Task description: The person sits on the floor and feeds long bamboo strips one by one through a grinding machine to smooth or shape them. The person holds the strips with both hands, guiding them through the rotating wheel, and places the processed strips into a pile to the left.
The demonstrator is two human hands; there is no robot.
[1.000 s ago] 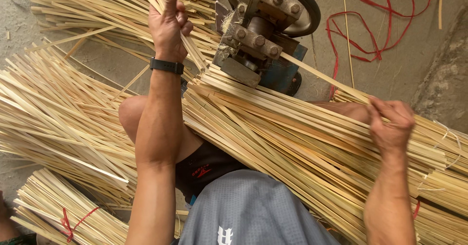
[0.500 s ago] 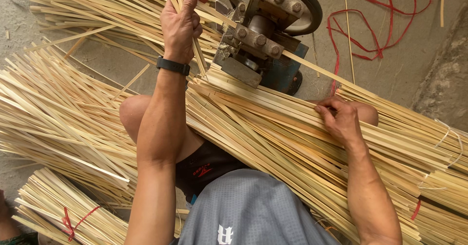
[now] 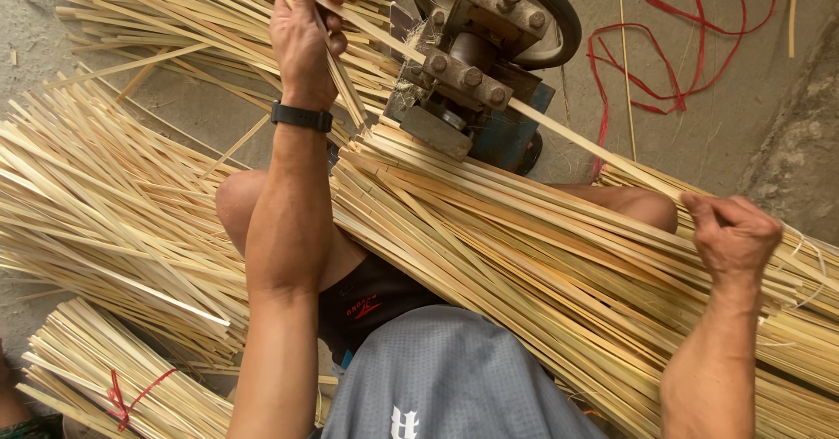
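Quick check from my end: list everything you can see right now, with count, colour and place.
Machine: one, grey metal with bolts, blue base, top centre.
Strip: one, pale, leaving the machine toward the right hand.
Lap bundle: one big pile, pale yellow, across the knees.
Left pile: many loose strips, pale yellow, on the floor.
Tied bundle: one, red tie, bottom left.
Red string: loose tangle, top right floor.
Watch: one, black, left wrist.
Left hand: closed on strips beside the machine.
Right hand: closed, on the bundle's right end.

Single head-worn view, steeply downward, close over lap and floor (image 3: 717, 133).
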